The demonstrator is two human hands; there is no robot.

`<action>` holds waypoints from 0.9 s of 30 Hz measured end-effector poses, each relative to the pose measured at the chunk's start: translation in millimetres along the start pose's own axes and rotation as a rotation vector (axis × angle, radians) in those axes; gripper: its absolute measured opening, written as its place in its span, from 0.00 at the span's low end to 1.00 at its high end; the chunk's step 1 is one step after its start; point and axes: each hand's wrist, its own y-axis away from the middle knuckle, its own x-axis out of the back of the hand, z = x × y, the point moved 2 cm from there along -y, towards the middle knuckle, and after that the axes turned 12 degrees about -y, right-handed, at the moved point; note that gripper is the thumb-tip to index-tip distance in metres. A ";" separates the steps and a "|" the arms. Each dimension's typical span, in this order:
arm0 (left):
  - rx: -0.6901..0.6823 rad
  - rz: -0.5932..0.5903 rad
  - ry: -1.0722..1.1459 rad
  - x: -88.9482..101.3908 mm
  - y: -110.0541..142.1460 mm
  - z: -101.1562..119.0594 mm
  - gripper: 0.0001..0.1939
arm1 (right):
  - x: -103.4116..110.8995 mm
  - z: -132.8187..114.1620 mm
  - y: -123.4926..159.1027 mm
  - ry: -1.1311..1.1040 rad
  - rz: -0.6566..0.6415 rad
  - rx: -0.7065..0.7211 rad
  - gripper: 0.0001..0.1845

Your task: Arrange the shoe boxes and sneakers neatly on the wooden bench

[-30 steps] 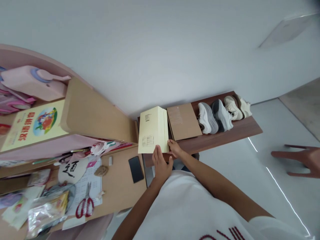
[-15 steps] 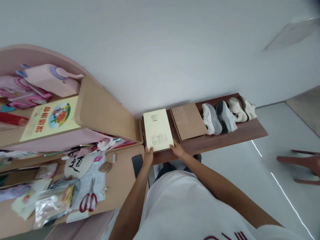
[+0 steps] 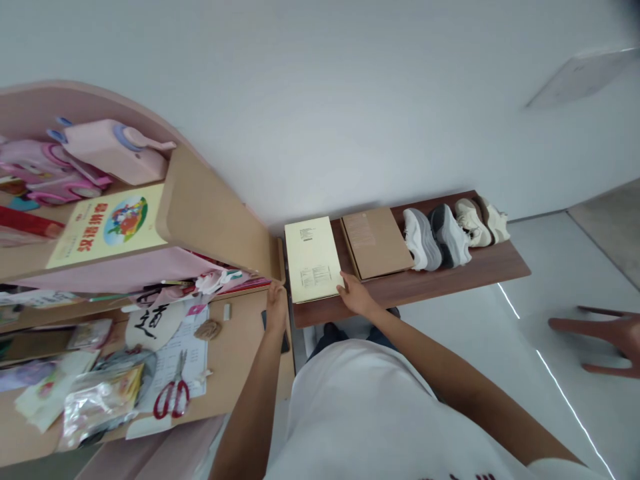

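On the wood-grain shelf (image 3: 390, 288), left end: cream box (image 3: 314, 257), flat.
Probably light, stiff, smooth card, crushable; I'd grip opposite long sides. My right hand (image 3: 355, 294) touches its near right corner, thumb and forefinger apart; my left hand (image 3: 275, 308) is off it, beside the half-hidden phone (image 3: 285, 344), finger spread I cannot tell.

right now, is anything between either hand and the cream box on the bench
Nothing visible blocks either. The right hand touches the cream box at its near right corner; the left hand is apart, to the box's left, by the edge of the desk.
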 end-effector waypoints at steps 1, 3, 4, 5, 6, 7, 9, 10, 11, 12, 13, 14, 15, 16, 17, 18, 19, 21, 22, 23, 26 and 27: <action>0.013 0.015 0.018 3.8 0.4 2.0 0.25 | 0.6 -2.8 -0.4 0.023 0.004 0.038 0.31; 0.007 0.008 0.033 6.4 2.5 3.7 0.26 | -0.2 -7.0 -1.9 0.074 0.019 0.071 0.31; -0.004 -0.003 0.041 5.5 3.9 3.2 0.26 | -1.9 -8.6 -2.8 0.104 0.020 0.074 0.31; -0.013 -0.009 0.042 3.7 5.0 1.7 0.25 | -4.3 -10.1 -3.8 0.136 0.013 0.073 0.31; -0.023 -0.014 0.036 1.1 5.8 -0.8 0.23 | -7.2 -11.5 -4.6 0.171 -0.001 0.071 0.31; -0.034 -0.017 0.022 -1.9 6.0 -3.9 0.22 | -10.5 -12.7 -5.4 0.208 -0.018 0.069 0.31; -0.061 -0.025 -0.011 -7.9 4.5 -11.4 0.20 | -17.2 -14.3 -7.0 0.279 -0.051 0.063 0.32; -0.069 -0.029 -0.027 -10.5 2.7 -15.5 0.20 | -20.1 -14.5 -7.8 0.310 -0.062 0.058 0.32; -0.070 -0.030 -0.039 -12.8 0.3 -19.4 0.20 | -22.7 -14.2 -8.7 0.337 -0.068 0.051 0.32; -0.063 -0.030 -0.049 -14.7 -2.5 -23.1 0.20 | -25.0 -13.4 -9.7 0.358 -0.071 0.044 0.33; -0.051 -0.031 -0.055 -16.3 -5.7 -26.2 0.20 | -27.0 -12.1 -10.8 0.373 -0.069 0.037 0.33; -0.041 -0.033 -0.058 -17.8 -9.0 -28.6 0.20 | -28.7 -10.3 -12.1 0.381 -0.065 0.030 0.33; -0.036 -0.037 -0.059 -19.0 -12.2 -30.1 0.20 | -30.2 -8.2 -13.5 0.383 -0.058 0.022 0.34; -0.036 -0.044 -0.057 -20.2 -15.2 -30.6 0.20 | -31.5 -5.8 -15.0 0.380 -0.049 0.014 0.34; -0.039 -0.054 -0.057 -21.2 -17.9 -30.1 0.19 | -32.7 -3.4 -16.6 0.371 -0.038 0.004 0.35; -0.040 -0.064 -0.060 -21.9 -20.2 -28.8 0.19 | -33.8 -1.1 -18.4 0.359 -0.028 -0.005 0.35; -0.037 -0.070 -0.070 -22.4 -22.0 -26.8 0.18 | -34.9 0.9 -20.1 0.342 -0.018 -0.013 0.36; -0.019 -0.081 -0.106 -22.9 -24.2 -21.8 0.17 | -36.9 4.3 -23.6 0.296 0.001 -0.030 0.38; -0.009 -0.095 -0.126 -23.1 -24.6 -19.2 0.16 | -37.7 5.7 -25.1 0.267 0.011 -0.041 0.39; 0.000 -0.115 -0.142 -23.6 -24.7 -16.9 0.16 | -38.4 7.1 -26.4 0.235 0.019 -0.061 0.40; 0.018 -0.203 -0.126 -27.5 -23.8 -14.5 0.18 | -38.9 11.9 -28.7 0.157 0.041 -0.164 0.43; 0.023 -0.229 -0.099 -29.8 -23.4 -15.5 0.20 | -38.6 13.0 -29.2 0.142 0.042 -0.183 0.43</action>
